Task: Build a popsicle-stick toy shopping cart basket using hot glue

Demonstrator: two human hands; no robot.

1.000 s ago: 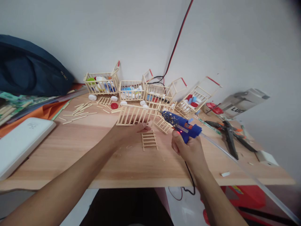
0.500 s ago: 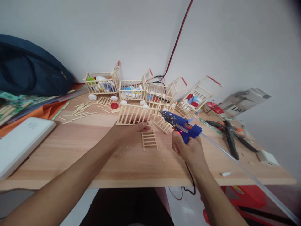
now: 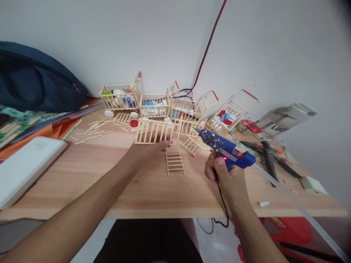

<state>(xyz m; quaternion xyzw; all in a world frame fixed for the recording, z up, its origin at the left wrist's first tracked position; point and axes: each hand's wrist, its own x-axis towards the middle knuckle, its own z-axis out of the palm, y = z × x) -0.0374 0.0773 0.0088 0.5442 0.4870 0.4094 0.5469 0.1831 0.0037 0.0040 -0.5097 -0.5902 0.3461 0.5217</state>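
My left hand grips a small wooden stick frame with upright bars, holding it above the table. Wrapped around the handle of a blue hot glue gun is my right hand; a red light glows on the gun, and a long clear glue stick trails from its back. The nozzle points left, apart from the frame. A ladder-like stick panel lies flat below my left hand, and another stick panel rests between the hands.
Several miniature stick carts filled with coloured bits line the wall. Loose sticks lie at left, near a white power bank and a dark blue bag. Black pliers and a carton are at right.
My right hand has drawn the glue gun to the right and slightly down, so its nozzle is away from the stick frame. My left hand and the frame have barely moved.
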